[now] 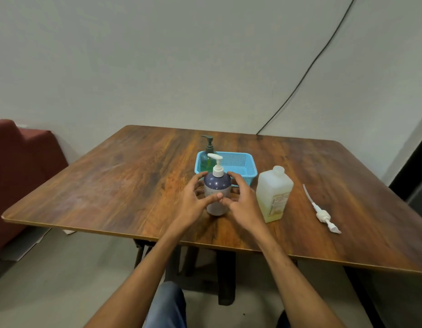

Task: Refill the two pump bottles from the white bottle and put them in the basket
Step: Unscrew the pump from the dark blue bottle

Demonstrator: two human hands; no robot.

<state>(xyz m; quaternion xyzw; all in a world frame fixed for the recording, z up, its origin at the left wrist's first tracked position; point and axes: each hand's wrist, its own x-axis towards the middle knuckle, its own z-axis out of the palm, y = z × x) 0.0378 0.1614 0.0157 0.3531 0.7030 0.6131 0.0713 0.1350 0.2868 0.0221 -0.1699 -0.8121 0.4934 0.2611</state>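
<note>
- White bottle [274, 192] stands just beside the right hand [244, 202] (neck looks uncapped); a swinging wrist could topple it.
- Basket [249, 165] holds the green pump bottle [206, 157], which a careless drop-in might knock.
- Purple pump bottle [217, 192] stands just before the basket, fingers of left hand [193, 200] and right hand curled round it; it may slip.

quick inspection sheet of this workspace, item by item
surface: wooden table, no spill seen
job's things: purple pump bottle upright, pump on; green pump bottle standing in the blue basket; white bottle upright beside the basket
clutter: loose white pump with its tube lying on the table
grips: left hand and right hand curl round the purple pump bottle
cables: black cable running down the wall
surroundings: red sofa at the left
</note>
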